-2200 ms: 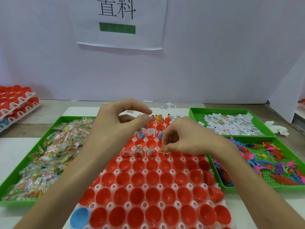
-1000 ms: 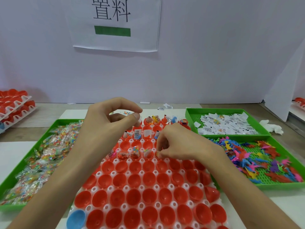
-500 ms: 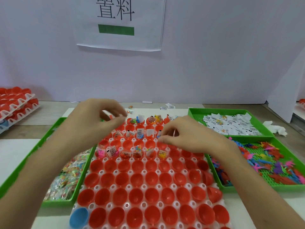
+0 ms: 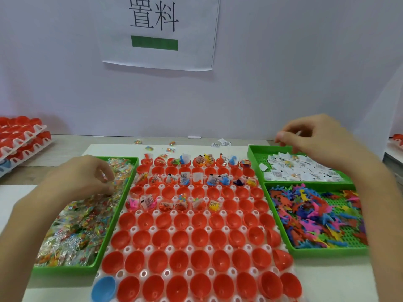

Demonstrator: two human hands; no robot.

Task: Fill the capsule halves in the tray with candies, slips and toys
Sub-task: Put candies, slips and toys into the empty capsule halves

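candies (image 4: 76, 225) left of tray (image 4: 156, 213), slips (image 4: 301, 171), toys (image 4: 316, 214) right

One white sheet (image 4: 159, 33) fixed to the wall (image 4: 283, 62) bears two large black printed characters, "置料", above a plain green bar (image 4: 154, 42) without lettering. The slips (image 4: 301, 171) carry black print, too small to read.

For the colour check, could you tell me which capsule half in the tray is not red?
The blue capsule half at the near left corner of the tray; all others are red.

Bare forearms (image 4: 26, 225), bare left hand (image 4: 82, 177), bare right hand (image 4: 322, 144).
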